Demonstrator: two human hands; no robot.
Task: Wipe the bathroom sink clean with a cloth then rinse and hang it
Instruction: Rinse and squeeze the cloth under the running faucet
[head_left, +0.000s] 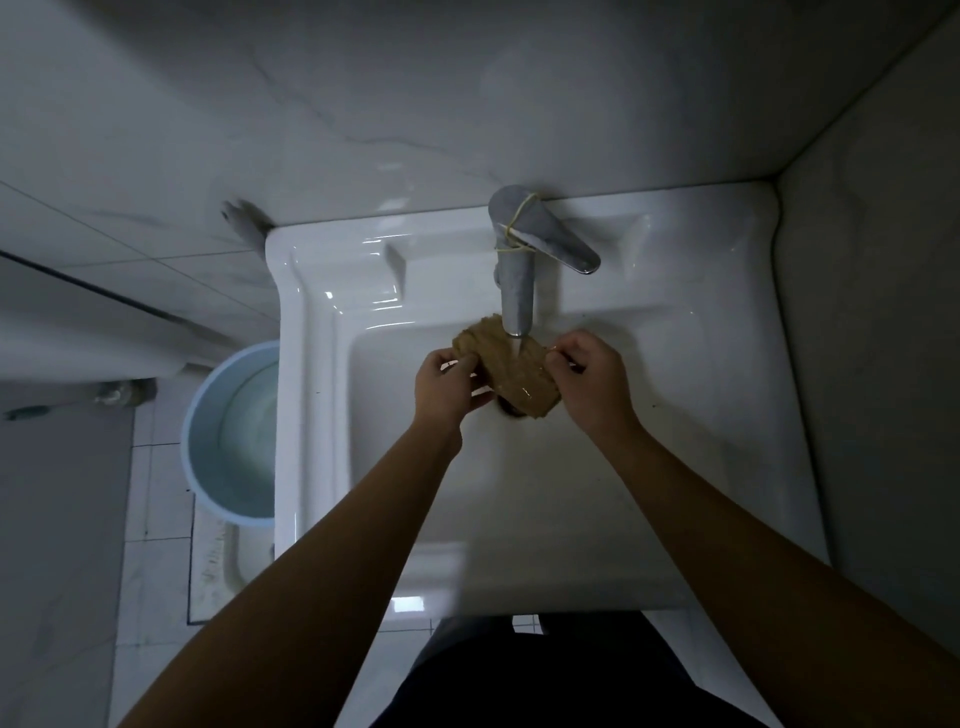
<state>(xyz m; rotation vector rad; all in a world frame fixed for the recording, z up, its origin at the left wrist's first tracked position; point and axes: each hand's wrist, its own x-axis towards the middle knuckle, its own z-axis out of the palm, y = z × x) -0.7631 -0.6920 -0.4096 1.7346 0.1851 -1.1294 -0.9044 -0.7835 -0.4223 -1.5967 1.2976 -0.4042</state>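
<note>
Two bare arms reach up from the bottom of the frame to the middle. The left hand (449, 387) has its fingers curled round the left end of the cloth (506, 371). The right hand (589, 382) pinches the right end, with its fingers bent in and its thumb close to them. Neither hand is spread flat. The hands are a little apart, and the cloth is stretched between them.

The cloth is tan and looks rough and wet. It is in the middle of the frame, held over the bowl of the white sink (727, 322), right under the end of the tap (517, 296). A thin stream of water seems to run from the tap onto the cloth. The cloth hides most of the dark drain (509, 410) below it.

The tap is grey metal. It stands at the back of the sink, in the upper middle of the frame. Its handle (558, 239) points to the right. A yellow rubber band (514, 228) is wrapped round it.

A pale blue bucket (228, 431) stands on the floor (156, 519) at the left of the frame, just beside the sink. A grey tiled wall (363, 104) fills the top.
</note>
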